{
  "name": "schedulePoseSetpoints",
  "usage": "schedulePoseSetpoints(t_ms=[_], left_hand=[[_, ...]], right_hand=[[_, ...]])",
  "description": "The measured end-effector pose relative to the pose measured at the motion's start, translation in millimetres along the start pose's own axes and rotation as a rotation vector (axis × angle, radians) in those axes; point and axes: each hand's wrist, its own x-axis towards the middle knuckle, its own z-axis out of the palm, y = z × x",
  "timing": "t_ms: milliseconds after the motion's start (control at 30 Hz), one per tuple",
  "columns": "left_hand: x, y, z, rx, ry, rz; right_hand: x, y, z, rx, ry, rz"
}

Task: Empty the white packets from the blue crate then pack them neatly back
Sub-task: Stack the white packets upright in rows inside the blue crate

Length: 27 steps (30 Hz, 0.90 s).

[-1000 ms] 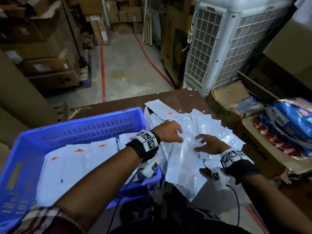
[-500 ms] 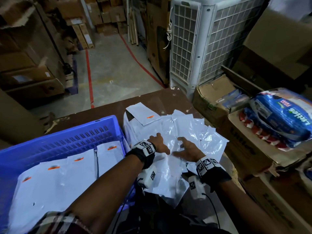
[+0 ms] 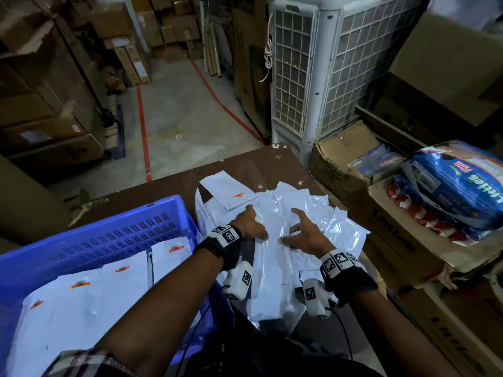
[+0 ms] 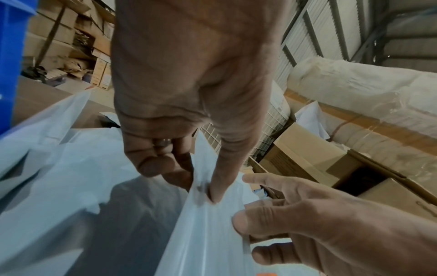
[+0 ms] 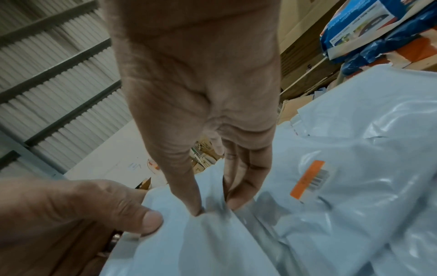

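Note:
The blue crate (image 3: 109, 221) stands at the left of the brown table (image 3: 258, 164), with white packets (image 3: 95, 295) laid flat inside it. To its right lies a loose pile of white packets (image 3: 313, 210). Both hands are on the top packet (image 3: 272, 268) of that pile. My left hand (image 3: 253, 227) pinches its left edge between thumb and curled fingers, plain in the left wrist view (image 4: 201, 186). My right hand (image 3: 299, 235) pinches the packet (image 5: 201, 242) from the right, its thumb and fingers dug into a fold (image 5: 212, 205).
A white air cooler (image 3: 313, 77) stands behind the table. Cardboard boxes (image 3: 408, 240) crowd the right side, one topped with blue diaper packs (image 3: 457, 186). Stacked cartons line the far left, and grey floor with red lines lies beyond the table.
Both hands have drawn closer together on the top packet of the pile, going from flat spread fingers to pinching it. The head view has turned slightly right.

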Motion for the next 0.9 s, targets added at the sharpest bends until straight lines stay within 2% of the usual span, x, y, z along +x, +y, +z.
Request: schedulePoseSetpoints(t_ms=[133,300,400,567,633,767,900], left_hand=[[-2,11,-21,-0.182,0.029,0.097],[-14,29,-49,-0.261,0.141,0.189],[-30,44,-64,-0.350,0.182,0.317],[-43,50,-79,-0.438,0.284,0.544],[-45,45,-80,-0.347,0.235,0.596],[-40,18,-71,0.035,0.106,0.466],[-35,2,-57,0.354,-0.191,0.328]], right_hand=[[9,-15,-17,0.148,0.039,-0.042],[7,-52,-39,0.082,0.038,-0.172],[4,-72,-47,0.084,0.090,-0.254],[-12,-97,-48,0.091,0.206,-0.489],[-11,-86,-40,0.017,0.205,-0.557],[-5,-40,-14,-0.126,0.170,-0.547],[-14,4,14,-0.161,0.108,-0.578]])
